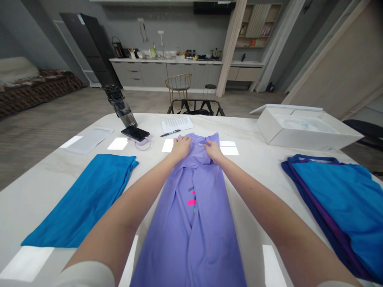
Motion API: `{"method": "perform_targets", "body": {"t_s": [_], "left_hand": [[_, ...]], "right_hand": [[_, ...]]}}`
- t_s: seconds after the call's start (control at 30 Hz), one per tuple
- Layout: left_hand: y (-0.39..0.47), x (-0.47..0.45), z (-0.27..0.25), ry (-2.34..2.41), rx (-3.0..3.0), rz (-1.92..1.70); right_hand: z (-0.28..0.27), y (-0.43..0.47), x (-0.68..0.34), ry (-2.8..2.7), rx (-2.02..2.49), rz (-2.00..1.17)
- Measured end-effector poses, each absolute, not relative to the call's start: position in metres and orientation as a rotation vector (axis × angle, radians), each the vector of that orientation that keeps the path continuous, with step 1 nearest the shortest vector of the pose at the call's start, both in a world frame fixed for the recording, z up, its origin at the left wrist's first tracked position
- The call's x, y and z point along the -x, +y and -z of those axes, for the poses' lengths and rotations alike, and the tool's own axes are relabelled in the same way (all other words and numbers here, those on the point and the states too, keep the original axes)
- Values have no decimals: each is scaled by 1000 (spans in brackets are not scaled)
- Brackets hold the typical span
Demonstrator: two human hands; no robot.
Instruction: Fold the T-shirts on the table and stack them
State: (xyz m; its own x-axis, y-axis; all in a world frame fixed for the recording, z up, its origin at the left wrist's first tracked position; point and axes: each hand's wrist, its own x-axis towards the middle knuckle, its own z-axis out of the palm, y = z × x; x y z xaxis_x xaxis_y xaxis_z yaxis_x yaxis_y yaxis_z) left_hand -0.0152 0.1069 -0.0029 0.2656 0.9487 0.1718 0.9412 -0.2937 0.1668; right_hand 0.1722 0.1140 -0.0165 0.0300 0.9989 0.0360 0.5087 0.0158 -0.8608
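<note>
A lavender shirt (206,207) lies lengthwise on the white table, its sides folded inward and a small pink and green print showing between the folds. My left hand (181,147) rests on the upper left of the shirt, near the collar, fingers stretched over the fabric. At the upper right, my right hand (213,151) pinches the cloth between thumb and fingers. Left of my arms lies a folded blue garment (86,199). A stack of folded garments (338,195), in blue, purple and navy, sits at the right edge.
An open white box (311,135) stands at the back right. Towards the back left are a dark bottle (121,105), a phone (135,133) with a cable, a pen (170,133) and printed paper (178,124). A black-framed chair (196,107) stands behind the table.
</note>
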Motion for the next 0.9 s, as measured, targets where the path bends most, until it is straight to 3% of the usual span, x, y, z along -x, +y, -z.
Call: {"method": "perform_targets", "body": {"t_s": [0.23, 0.67, 0.8, 0.9], "left_hand": [[146, 35, 7, 1869, -2538, -132], [143, 17, 3, 2039, -2336, -510], [117, 8, 5, 1876, -2439, -464], [89, 9, 4, 1754, -2510, -447]], "right_hand": [[1, 112, -191, -1676, 1757, -515], [-6, 123, -212, -1762, 2028, -593], [-7, 105, -218, -1808, 2130, -292], [-8, 84, -214, -1980, 1904, -61]]}}
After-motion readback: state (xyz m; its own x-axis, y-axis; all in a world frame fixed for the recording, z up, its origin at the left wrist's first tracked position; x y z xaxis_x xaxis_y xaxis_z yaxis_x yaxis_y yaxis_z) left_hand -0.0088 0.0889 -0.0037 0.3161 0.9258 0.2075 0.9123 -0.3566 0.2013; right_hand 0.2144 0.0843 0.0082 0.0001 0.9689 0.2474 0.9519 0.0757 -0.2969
